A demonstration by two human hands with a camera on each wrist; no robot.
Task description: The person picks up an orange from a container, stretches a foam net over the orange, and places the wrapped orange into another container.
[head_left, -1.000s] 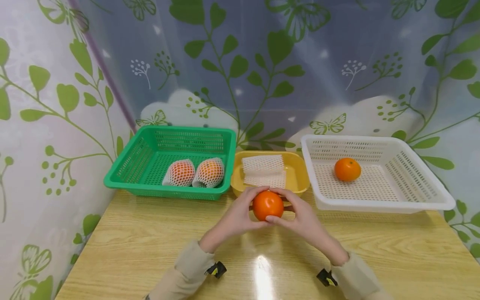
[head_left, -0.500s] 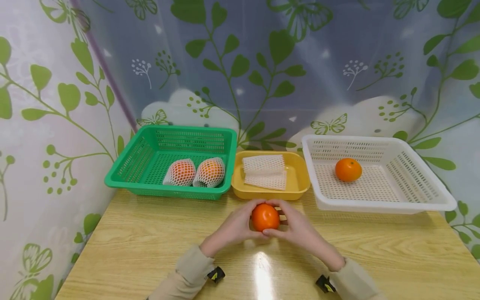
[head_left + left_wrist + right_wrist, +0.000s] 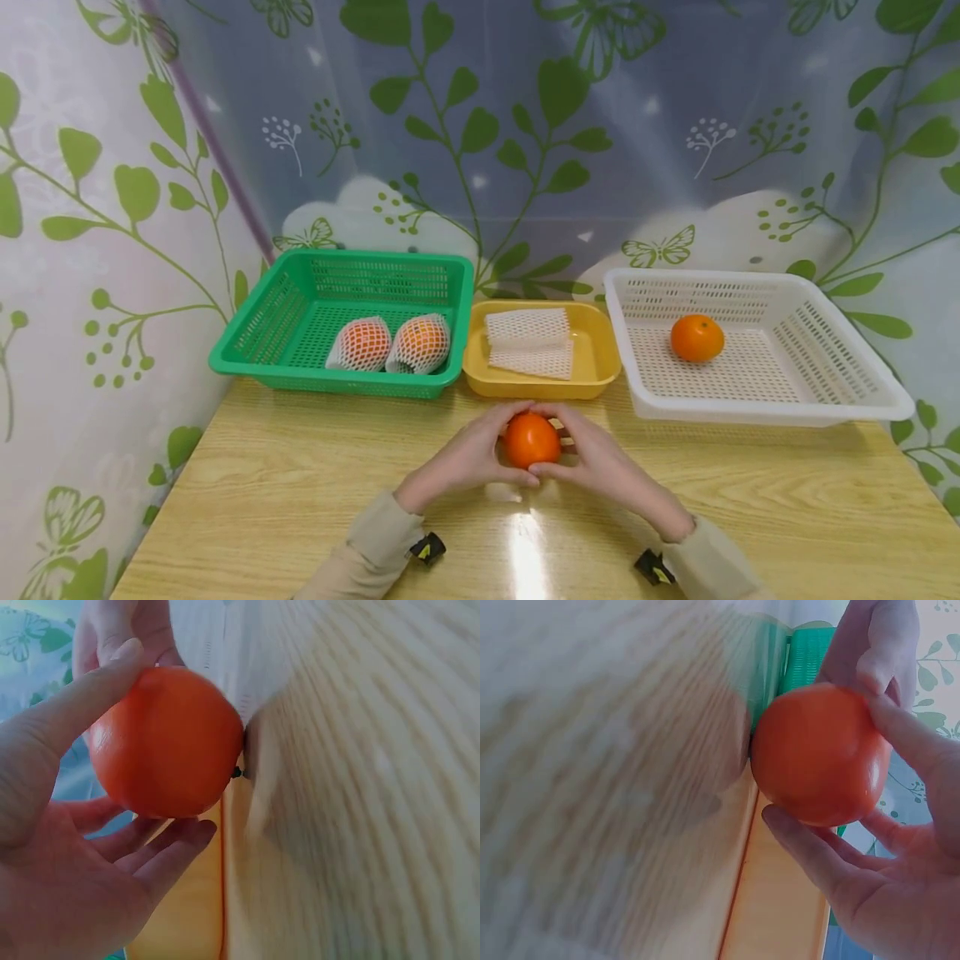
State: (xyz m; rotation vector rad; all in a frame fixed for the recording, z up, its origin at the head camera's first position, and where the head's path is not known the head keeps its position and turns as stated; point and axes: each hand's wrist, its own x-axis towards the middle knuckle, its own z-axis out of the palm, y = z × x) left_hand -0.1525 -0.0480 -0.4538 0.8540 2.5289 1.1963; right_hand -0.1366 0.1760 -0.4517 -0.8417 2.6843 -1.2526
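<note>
One smooth orange-red fruit (image 3: 532, 441) is held between both hands at the front of the yellow tray. The left hand (image 3: 470, 454) curls round its left side and the right hand (image 3: 595, 458) round its right side, thumbs nearly meeting at the front. In the left wrist view the fruit (image 3: 171, 742) touches or nearly touches the table, a small dark stem at its lower side. The right wrist view shows the fruit (image 3: 819, 754) with the fingers of the right hand (image 3: 900, 870) beneath and the thumb above.
A green basket (image 3: 345, 382) at the left holds two fruits in white foam nets (image 3: 362, 344). The yellow tray (image 3: 540, 389) in the middle holds white foam nets (image 3: 529, 342). In the white basket (image 3: 765, 411) at the right lies an orange fruit (image 3: 697, 338).
Both hands have brought the fruit down and toward the front, from the yellow tray's near edge to the table. The baskets and their contents have stayed put.
</note>
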